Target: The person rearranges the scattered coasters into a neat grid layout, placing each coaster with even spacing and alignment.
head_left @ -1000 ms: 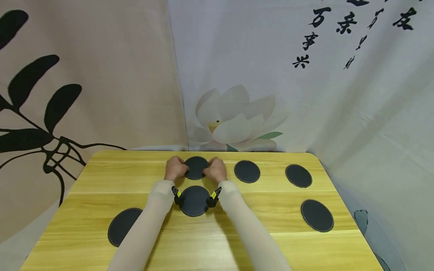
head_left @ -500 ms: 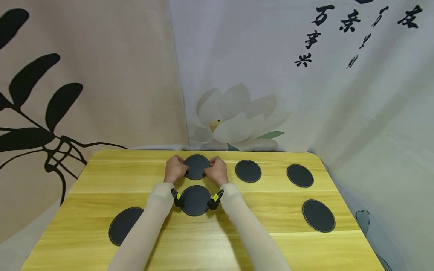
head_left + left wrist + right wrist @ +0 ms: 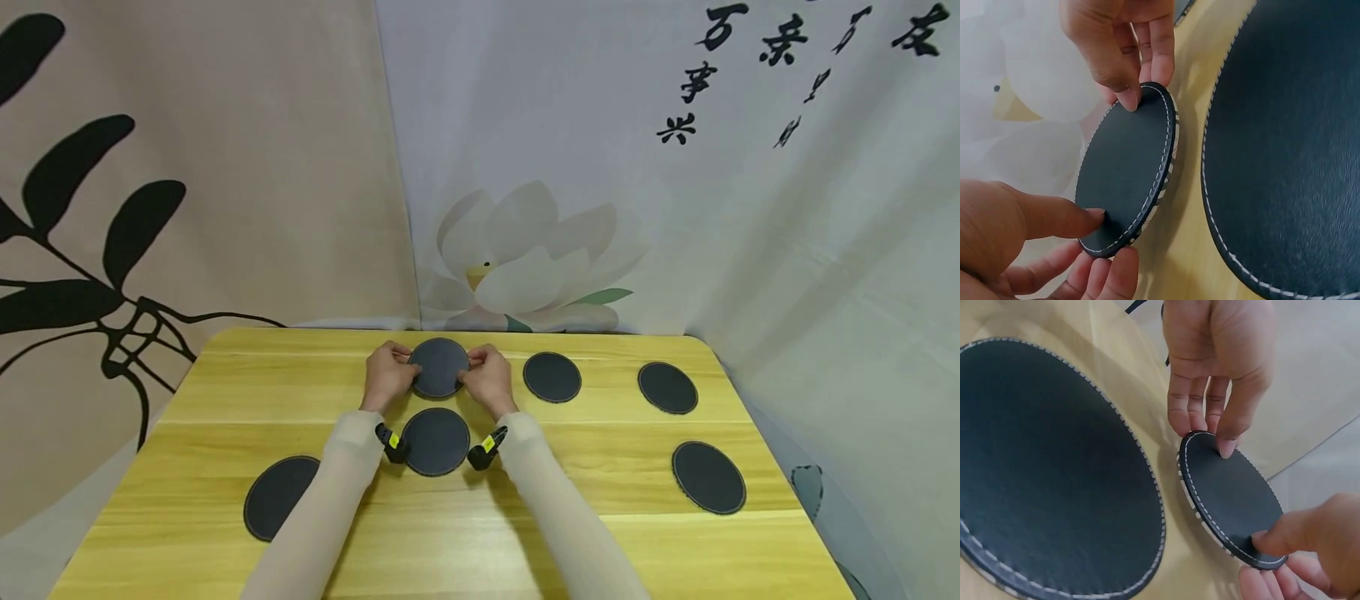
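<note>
Between both hands a round black coaster with white edge stitching is held by opposite sides, tilted and lifted off the table at the back. My left hand pinches its left edge, thumb on top and fingers beneath. On the opposite edge my right hand pinches likewise. In the left wrist view the held coaster shows a patterned rim below the black face. A second black coaster lies flat on the table just below the hands, between the wrists; it looms large in the right wrist view.
More black coasters lie flat on the wooden table: one coaster right of the hands, another coaster farther right, a coaster nearer on the right. The left forearm partly covers a coaster. Printed curtains hang behind.
Both hands have raised the coaster slightly and tilted its black face more toward me. The right hand has shifted a little to the right. The other coasters keep their places on the table.
</note>
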A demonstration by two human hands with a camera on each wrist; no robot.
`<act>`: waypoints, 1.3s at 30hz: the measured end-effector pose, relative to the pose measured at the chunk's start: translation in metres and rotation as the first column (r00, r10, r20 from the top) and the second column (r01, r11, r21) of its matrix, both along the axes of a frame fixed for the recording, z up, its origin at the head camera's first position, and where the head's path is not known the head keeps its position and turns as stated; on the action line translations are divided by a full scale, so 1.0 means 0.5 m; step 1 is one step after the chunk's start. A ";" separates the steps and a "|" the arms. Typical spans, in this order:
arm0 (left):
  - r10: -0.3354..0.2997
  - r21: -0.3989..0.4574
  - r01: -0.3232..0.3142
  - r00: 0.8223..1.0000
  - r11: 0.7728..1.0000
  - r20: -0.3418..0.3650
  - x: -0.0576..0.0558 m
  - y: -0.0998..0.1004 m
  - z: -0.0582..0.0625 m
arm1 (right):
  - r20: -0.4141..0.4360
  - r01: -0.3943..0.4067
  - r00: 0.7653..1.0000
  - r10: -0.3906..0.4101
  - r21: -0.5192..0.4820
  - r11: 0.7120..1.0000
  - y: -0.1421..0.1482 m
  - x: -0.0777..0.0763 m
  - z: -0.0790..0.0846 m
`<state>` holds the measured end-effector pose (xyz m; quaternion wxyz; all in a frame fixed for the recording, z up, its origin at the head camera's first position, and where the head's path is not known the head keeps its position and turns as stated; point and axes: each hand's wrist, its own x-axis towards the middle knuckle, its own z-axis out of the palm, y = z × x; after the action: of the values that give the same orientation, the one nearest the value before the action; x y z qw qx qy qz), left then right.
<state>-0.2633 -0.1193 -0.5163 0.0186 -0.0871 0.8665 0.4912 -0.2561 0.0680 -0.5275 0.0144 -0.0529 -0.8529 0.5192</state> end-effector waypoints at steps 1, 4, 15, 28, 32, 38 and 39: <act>0.004 0.004 -0.004 1.000 1.000 -0.004 0.002 0.000 0.002 | -0.001 0.001 1.000 -0.001 -0.007 1.000 0.001 0.002 0.002; 0.014 0.025 -0.013 1.000 1.000 -0.008 0.011 0.001 0.007 | -0.001 0.004 1.000 -0.004 -0.023 1.000 0.005 0.007 0.007; 0.056 0.131 -0.054 0.998 0.990 -0.011 0.043 0.013 0.014 | 0.007 -0.026 1.000 0.026 -0.107 0.994 0.031 0.032 0.028; 0.056 0.227 -0.042 0.997 0.973 -0.055 0.096 0.047 0.020 | -0.003 -0.054 0.999 0.054 -0.073 0.996 0.073 0.082 0.043; 0.061 0.240 -0.040 0.995 0.970 -0.078 0.111 0.062 0.021 | -0.007 -0.050 0.999 0.050 -0.071 0.996 0.086 0.097 0.043; 0.046 0.234 -0.027 0.996 0.972 -0.075 0.132 0.083 0.020 | -0.018 -0.042 0.999 0.041 -0.066 0.997 0.108 0.121 0.041; 0.045 0.232 -0.026 0.996 0.972 -0.076 0.136 0.086 0.018 | -0.019 -0.041 0.999 0.040 -0.071 0.997 0.111 0.124 0.040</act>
<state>-0.1955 -0.0763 -0.5071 -0.0150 -0.0799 0.8018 0.5921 -0.1941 0.1235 -0.5075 0.0095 -0.0316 -0.8346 0.5498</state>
